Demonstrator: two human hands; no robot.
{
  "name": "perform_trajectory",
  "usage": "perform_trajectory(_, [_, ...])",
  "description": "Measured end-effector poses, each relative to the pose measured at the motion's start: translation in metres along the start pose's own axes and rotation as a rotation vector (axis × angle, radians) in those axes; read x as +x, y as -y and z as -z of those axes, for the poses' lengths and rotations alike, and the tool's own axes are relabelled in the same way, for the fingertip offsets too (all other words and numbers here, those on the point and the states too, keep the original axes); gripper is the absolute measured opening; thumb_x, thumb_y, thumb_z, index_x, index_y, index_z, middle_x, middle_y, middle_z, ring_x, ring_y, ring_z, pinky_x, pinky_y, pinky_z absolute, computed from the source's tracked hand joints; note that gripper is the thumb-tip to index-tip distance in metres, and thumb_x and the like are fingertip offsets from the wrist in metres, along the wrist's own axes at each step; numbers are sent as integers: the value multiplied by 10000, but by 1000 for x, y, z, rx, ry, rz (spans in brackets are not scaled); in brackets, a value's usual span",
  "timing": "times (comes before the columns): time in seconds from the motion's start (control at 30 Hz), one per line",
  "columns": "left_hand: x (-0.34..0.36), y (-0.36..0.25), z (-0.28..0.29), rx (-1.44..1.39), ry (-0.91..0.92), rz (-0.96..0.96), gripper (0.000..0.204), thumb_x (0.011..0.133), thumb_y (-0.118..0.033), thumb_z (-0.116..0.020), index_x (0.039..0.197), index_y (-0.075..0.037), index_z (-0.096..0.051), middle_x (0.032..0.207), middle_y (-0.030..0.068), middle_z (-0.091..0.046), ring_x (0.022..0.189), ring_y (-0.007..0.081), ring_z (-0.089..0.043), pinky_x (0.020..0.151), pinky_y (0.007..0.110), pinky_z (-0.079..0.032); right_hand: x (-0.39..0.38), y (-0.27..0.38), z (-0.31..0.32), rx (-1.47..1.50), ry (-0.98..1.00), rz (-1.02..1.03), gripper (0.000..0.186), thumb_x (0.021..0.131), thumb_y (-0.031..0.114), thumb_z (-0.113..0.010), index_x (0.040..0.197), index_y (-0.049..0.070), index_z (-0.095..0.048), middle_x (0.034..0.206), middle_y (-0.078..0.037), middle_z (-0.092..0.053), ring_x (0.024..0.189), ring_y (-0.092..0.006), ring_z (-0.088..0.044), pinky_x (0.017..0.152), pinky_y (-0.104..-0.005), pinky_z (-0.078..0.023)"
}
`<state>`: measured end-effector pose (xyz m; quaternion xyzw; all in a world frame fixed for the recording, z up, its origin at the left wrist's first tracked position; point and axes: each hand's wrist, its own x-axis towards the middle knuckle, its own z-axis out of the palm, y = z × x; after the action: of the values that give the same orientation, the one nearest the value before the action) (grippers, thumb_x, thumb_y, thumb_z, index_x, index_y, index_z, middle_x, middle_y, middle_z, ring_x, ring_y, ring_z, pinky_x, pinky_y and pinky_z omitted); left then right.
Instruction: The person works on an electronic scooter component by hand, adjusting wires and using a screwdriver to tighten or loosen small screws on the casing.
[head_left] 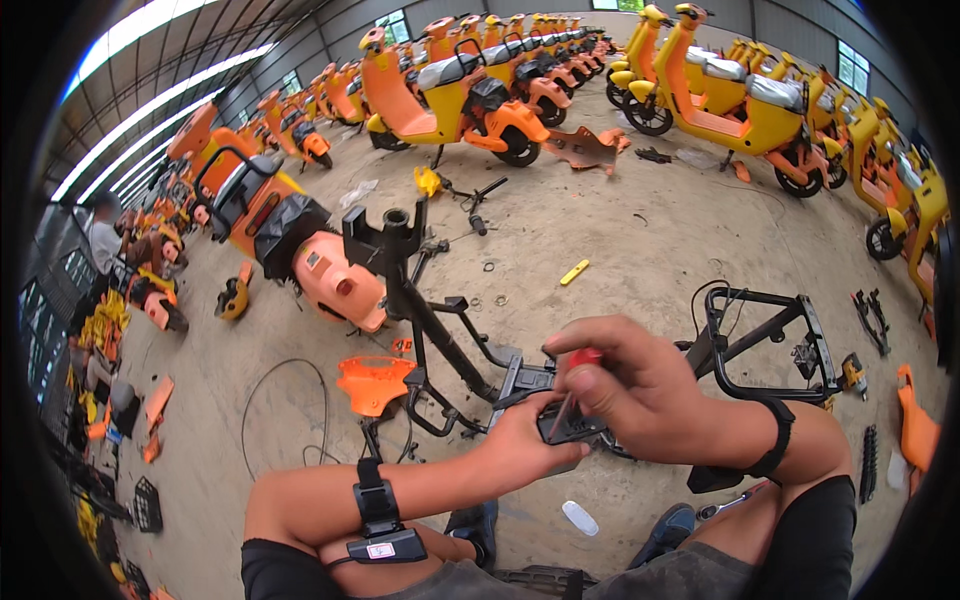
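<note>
A black scooter frame (440, 325) without body panels stands in front of me, its head tube rising at the left. My left hand (522, 440) grips a small dark flat part (572, 430) low on the frame, thumb along its near edge. Above it, my right hand (650, 395) is closed round the red handle of a screwdriver (587, 357). The screwdriver's thin shaft slants down to the dark part; its tip is hard to make out. Just behind my left fingers lies a black tray-like piece (525, 378) on the frame.
Rows of orange and yellow scooters (430, 100) fill the back. Nearer are an orange panel (375, 384), a yellow-handled tool (574, 272), a cordless drill (853, 374), a coil spring (868, 465) and a ratchet wrench (725, 505). A person (104, 240) is at far left.
</note>
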<state>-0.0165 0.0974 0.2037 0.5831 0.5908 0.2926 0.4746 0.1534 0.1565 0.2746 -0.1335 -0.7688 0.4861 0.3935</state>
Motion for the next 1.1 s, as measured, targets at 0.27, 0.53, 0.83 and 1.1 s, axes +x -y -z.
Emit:
perform_trajectory(0.27, [2, 9, -6, -111, 40, 15, 400, 775, -176, -778, 1080, -9, -579, 1021, 58, -661, 953, 112, -618, 857, 285, -492, 9, 2, 8, 60, 93, -202, 306, 1003, 217, -534, 1246, 32, -518, 922, -31, -586, 843, -69, -551, 734, -237, -476])
perform_trajectory(0.53, [-2, -3, -5, 2, -59, -1, 628, 729, -261, -800, 1220, 26, -534, 986, 100, -659, 883, 150, -617, 812, 297, -500, 1, -2, 9, 31, 9, -112, 284, 999, 200, -540, 1244, 55, -527, 887, -23, -589, 757, -66, -556, 682, -220, -470])
perform_trajectory(0.83, [-6, -6, -5, -32, -36, 50, 622, 733, -261, -800, 1227, 14, -541, 1007, 104, -658, 902, 153, -617, 826, 295, -495, 0, 1, 4, 65, -63, -111, 261, 934, 166, -620, 1166, 48, -588, 924, -100, -652, 796, -160, -638, 727, -298, -509])
perform_trajectory(1.1, [-4, 9, -4, -53, -68, -31, 620, 734, -258, -805, 1220, 21, -540, 1013, 104, -651, 914, 151, -606, 826, 294, -492, -2, -1, 0, 71, -59, -93, 264, 938, 170, -616, 1169, 45, -587, 901, -93, -655, 799, -139, -631, 728, -286, -507])
